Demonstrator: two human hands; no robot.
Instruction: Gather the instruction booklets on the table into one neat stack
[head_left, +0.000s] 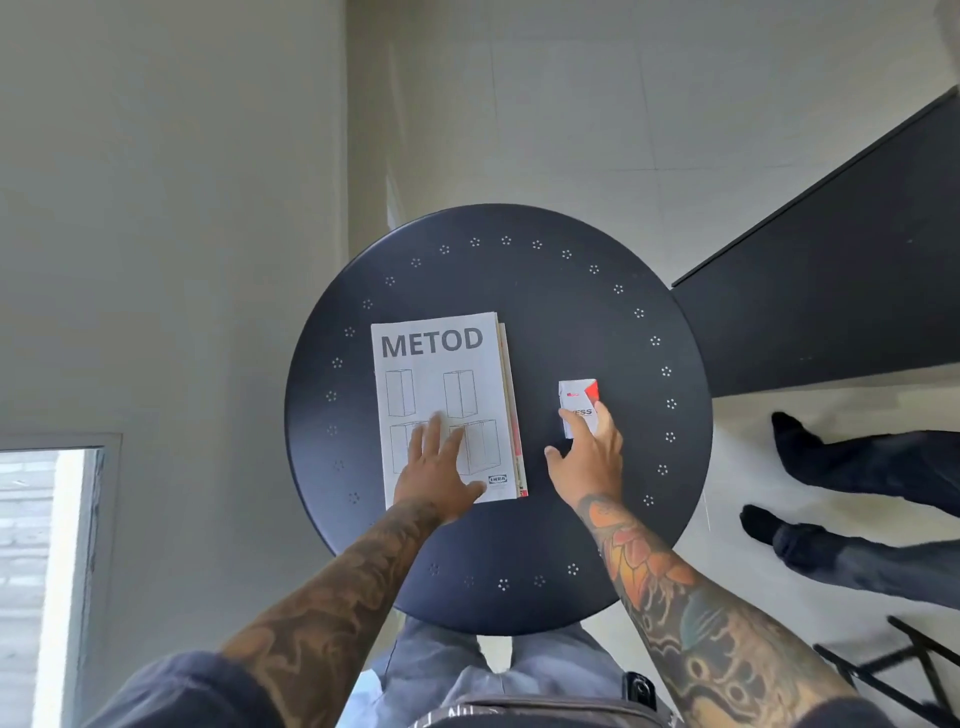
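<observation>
A stack of instruction booklets lies on the left half of a round dark table. The top one is white and reads METOD; the red-edged pages of another stick out along its right side. My left hand rests flat on the lower part of the top booklet, fingers spread. My right hand reaches over the table's right half, its fingertips touching a small white and red box that lies apart from the stack. I cannot tell whether the fingers grip the box.
A dark counter or panel runs beside the table at the right. Another person's legs in dark trousers stand on the floor to the right. A black folding frame is at the lower right. Pale wall lies to the left.
</observation>
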